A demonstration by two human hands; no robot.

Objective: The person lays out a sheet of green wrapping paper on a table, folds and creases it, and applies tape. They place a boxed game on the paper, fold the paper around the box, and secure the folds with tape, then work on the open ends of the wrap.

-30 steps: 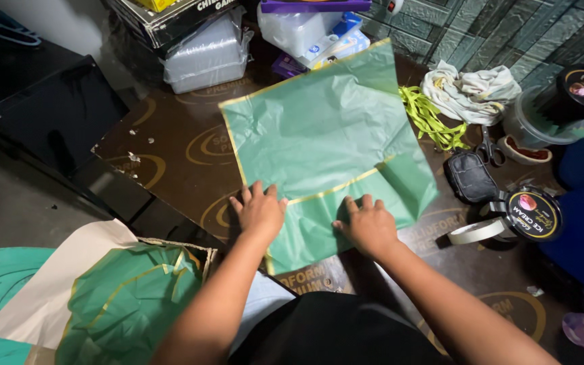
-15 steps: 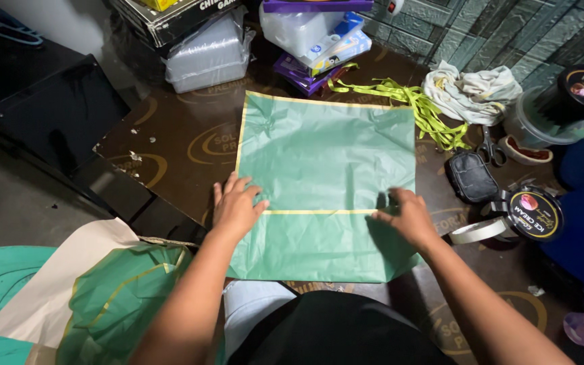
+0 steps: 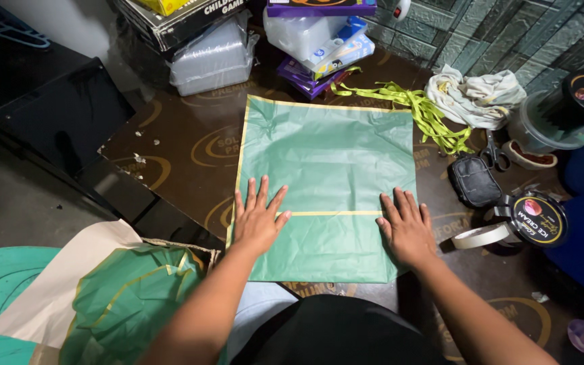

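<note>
A dark brown glossy table (image 3: 184, 145) printed with gold oval marks carries a large square sheet of green wrapping paper with a thin gold border (image 3: 329, 152), lying flat at its middle, its near edge folded up so a gold stripe runs straight across between the two hands. The left hand (image 3: 259, 217) presses palm-down on the sheet's left side, fingers (image 3: 263, 192) spread wide and holding nothing. The right hand (image 3: 407, 226) lies flat at the sheet's right edge, fingers (image 3: 400, 205) stretched out, closer together and likewise empty. Down at the lower left, a crumpled heap of the same green gold-edged paper (image 3: 130, 297) sits over a beige sheet (image 3: 55, 284). Stacked clear plastic containers (image 3: 214, 57) stand at the table's far edge. To the right lie a bundled white cloth (image 3: 478, 94), a tangle of lime-green ribbon (image 3: 427, 111), a small black zip pouch (image 3: 473, 181), a round black-lidded tub (image 3: 537, 217), a roll of pale tape (image 3: 482, 235) touching that tub, and black-handled scissors (image 3: 490, 150).
</note>
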